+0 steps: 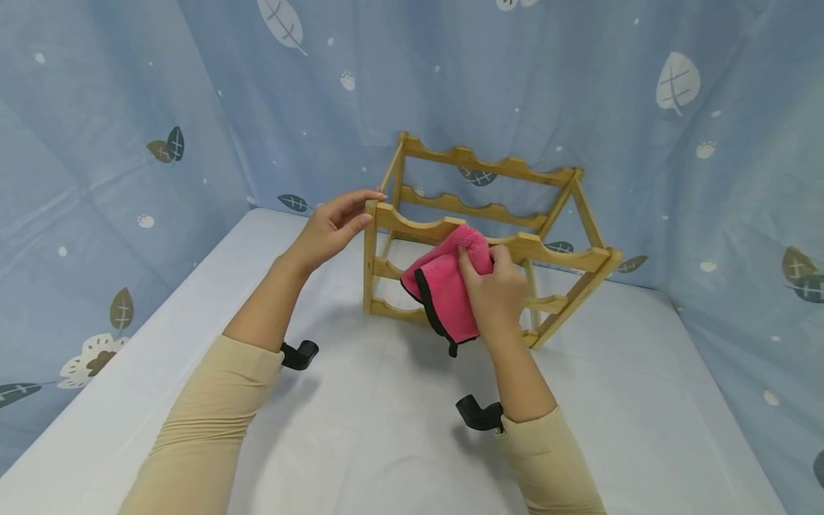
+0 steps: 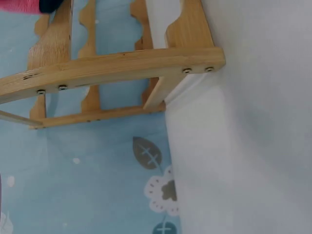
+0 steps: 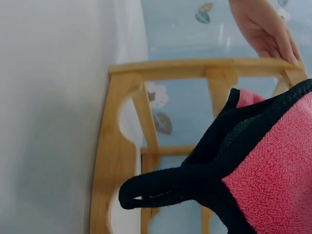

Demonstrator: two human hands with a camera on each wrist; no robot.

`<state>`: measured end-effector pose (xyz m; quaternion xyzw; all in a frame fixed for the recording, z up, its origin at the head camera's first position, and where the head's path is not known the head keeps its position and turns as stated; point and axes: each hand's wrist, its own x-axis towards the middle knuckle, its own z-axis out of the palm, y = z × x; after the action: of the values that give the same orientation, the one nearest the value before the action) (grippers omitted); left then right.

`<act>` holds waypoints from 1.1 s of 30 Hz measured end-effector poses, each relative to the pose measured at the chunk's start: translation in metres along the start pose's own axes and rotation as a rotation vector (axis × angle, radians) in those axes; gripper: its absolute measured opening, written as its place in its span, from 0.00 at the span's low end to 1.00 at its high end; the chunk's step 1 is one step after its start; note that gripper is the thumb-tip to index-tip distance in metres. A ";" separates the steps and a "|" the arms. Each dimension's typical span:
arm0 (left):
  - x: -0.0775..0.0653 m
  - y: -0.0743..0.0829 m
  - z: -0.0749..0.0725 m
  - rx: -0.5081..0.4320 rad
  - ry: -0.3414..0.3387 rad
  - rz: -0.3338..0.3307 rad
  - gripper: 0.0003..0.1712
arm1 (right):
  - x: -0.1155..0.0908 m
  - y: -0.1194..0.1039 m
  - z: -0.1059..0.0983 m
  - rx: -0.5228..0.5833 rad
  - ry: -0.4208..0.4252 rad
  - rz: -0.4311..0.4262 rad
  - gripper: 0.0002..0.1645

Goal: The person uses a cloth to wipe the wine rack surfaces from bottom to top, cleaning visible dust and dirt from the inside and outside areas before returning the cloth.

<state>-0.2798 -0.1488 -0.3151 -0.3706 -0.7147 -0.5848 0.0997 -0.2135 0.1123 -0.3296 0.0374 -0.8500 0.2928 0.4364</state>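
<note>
A wooden wine rack (image 1: 528, 247) with scalloped rails stands on the white surface. At its upper front left corner, my left hand (image 1: 328, 230) holds the frame, thumb on the near side and fingers over the top. The right wrist view shows that left hand (image 3: 265, 31) at the rack's upper corner too. My right hand (image 1: 498, 290) grips a pink cloth (image 1: 447, 286) with black edging at the upper front rail. The cloth (image 3: 278, 165) hangs in folds, its black loop dangling, and hides part of the front rails.
A white-covered table (image 1: 380, 429) extends around the rack. Blue curtains (image 1: 450, 93) with leaf prints hang behind it and on both sides. Black devices are worn at the left wrist (image 1: 299, 355) and right wrist (image 1: 479, 413).
</note>
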 end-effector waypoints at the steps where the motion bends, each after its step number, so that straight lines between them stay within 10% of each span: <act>1: 0.000 0.000 0.000 0.000 -0.001 0.000 0.21 | 0.000 0.003 -0.003 0.009 -0.005 0.019 0.22; 14: -0.001 0.003 0.000 -0.074 -0.003 0.023 0.22 | 0.003 0.052 -0.042 -0.039 0.033 0.103 0.25; 33: 0.001 0.004 0.002 -0.043 -0.009 0.031 0.21 | 0.009 0.097 -0.091 -0.100 0.087 0.457 0.32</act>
<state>-0.2770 -0.1468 -0.3117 -0.3861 -0.6966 -0.5968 0.0976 -0.1843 0.2418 -0.3271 -0.1900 -0.8302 0.3430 0.3963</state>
